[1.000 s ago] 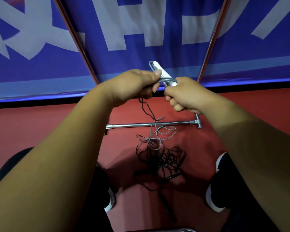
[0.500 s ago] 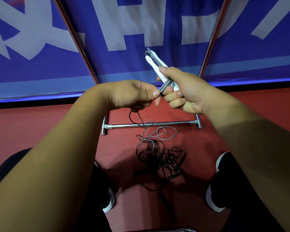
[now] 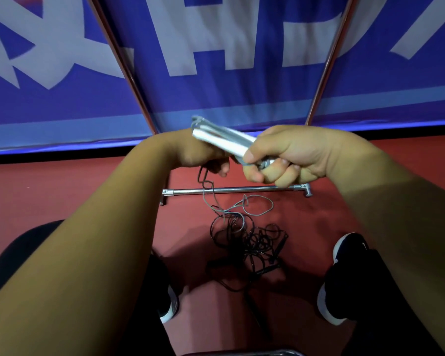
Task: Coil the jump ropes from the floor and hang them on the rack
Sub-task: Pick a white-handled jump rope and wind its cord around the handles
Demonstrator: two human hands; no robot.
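My right hand (image 3: 288,156) grips the white handles (image 3: 220,138) of a grey jump rope, pointing up and left. My left hand (image 3: 195,150) sits just left of them, fingers curled round the grey cord (image 3: 206,191), which hangs down to loose loops on the red floor. A black jump rope (image 3: 249,242) lies tangled in a heap on the floor between my feet. The metal rack shows as a chrome base bar (image 3: 242,189) on the floor and two slanted uprights (image 3: 129,70).
A blue banner (image 3: 229,47) with large white letters stands right behind the rack. My dark shoes (image 3: 344,278) flank the rope heap on the red floor (image 3: 49,191). Another chrome bar (image 3: 267,352) shows at the bottom edge.
My right hand tipped the white handles down to the left, and my left hand moved in under them, drawing more grey cord up off the floor.
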